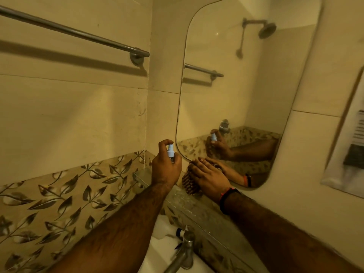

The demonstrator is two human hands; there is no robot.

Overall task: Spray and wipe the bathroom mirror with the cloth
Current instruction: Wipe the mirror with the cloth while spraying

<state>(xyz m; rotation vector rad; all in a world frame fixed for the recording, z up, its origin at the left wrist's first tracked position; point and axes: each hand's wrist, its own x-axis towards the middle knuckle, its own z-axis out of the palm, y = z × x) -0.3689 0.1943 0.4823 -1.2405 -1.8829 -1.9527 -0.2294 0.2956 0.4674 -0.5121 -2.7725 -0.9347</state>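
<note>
**A:** What have I got in the left hand (pixel 165 168)?

**B:** I see a small spray bottle (pixel 170 152) with a pale blue top. My left fingers (pixel 177 157) are curled round its body and the index finger arches over the top of the nozzle. How much liquid is inside I cannot tell; the hand covers most of the bottle.

**A:** And the right hand (pixel 207 176)?

**B:** My right fingers (pixel 197 164) are laid out straight and close together, pressing flat on a dark patterned cloth (pixel 189 183). The cloth sits under the palm and fingers, against the wall at the lower left corner of the mirror (pixel 236 81), on the shelf (pixel 189 201) below it. A dark band with an orange strap (pixel 228 198) is on that wrist.

**A:** Where is the mirror relative to the fingers?

**B:** Just beyond them. The nozzle is near the glass edge, to its left, and my right fingertips reach the bottom corner. Both hands show reflected in the glass, along with a shower head.

**A:** Anything below?

**B:** A tap (pixel 183 251) and white basin (pixel 163 247) beneath my forearms, and a towel rail (pixel 78 33) up on the left wall.
</note>
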